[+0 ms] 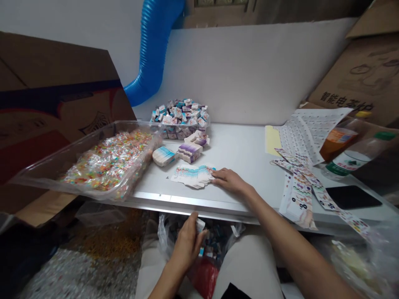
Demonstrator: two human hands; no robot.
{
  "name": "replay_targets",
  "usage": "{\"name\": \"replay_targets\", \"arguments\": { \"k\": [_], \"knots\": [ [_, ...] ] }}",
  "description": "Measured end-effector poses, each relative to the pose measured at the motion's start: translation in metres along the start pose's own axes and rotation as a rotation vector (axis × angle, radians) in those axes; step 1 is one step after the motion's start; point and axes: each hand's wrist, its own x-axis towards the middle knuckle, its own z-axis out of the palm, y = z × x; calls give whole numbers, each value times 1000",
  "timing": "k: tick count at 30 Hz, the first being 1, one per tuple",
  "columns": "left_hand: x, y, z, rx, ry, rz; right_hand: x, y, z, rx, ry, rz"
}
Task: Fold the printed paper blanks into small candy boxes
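Observation:
My left hand point(188, 238) is closed on a small white box point(200, 224), above an open plastic bag point(215, 241) of small boxes between my knees. On the white table, my right hand point(229, 180) lies with its fingers apart, its fingertips touching the right end of a fanned row of flat white and blue cartons point(193, 176). Behind that row are a blue-and-white stack point(164, 156) and a purple-and-white stack point(189, 152) of cartons.
A clear tray point(137, 176) of wrapped colourful pieces stands at the left, beside a large cardboard box point(56, 95). Behind is a tub point(179, 132) heaped with small boxes. Sticker strips point(301, 199), a phone point(353, 197) and bottles point(349, 162) lie at the right.

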Motion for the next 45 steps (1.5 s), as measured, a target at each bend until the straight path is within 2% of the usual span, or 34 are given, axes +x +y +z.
{"name": "replay_targets", "arguments": {
  "k": [2, 5, 7, 9, 10, 12, 14, 17, 20, 22, 26, 28, 32, 36, 39, 42, 45],
  "knots": [
    [2, 1, -3, 13, 3, 0, -5, -6, -3, 2, 69, 25],
    [3, 3, -6, 139, 21, 19, -16, -24, -8, -7, 258, 105],
    [5, 10, -13, 242, 92, 51, -28, -45, -11, 1, 378, 143],
    [11, 22, -23, 304, 217, 97, -43, -71, -13, 77, 429, 172],
    [15, 29, -29, 323, 285, 114, -51, -84, -13, 219, 420, 215],
    [24, 42, -40, 358, 366, 118, -64, -105, -11, 475, 275, 278],
    [30, 50, -47, 360, 293, 160, -72, -117, -6, 662, 159, 343],
    [32, 51, -48, 316, 166, 180, -75, -115, 3, 841, 84, 411],
    [29, 48, -47, 317, 112, 196, -74, -105, 12, 958, -7, 410],
    [28, 49, -48, 347, 87, 227, -73, -102, 16, 909, -33, 387],
    [29, 54, -48, 356, 96, 226, -72, -104, 14, 540, 9, 320],
    [28, 54, -46, 349, 101, 219, -72, -106, 10, 445, 6, 306],
    [24, 50, -38, 340, 71, 222, -71, -105, 6, 504, -16, 327],
    [21, 47, -33, 228, -11, 217, -72, -105, 6, 540, -2, 338],
    [21, 47, -32, 115, 28, 182, -77, -109, 5, 639, 16, 337],
    [22, 49, -29, 8, 125, 136, -85, -114, 7, 898, 0, 285],
    [21, 51, -25, -79, 147, 73, -94, -116, 18, 1151, 25, 279]
  ]
}}
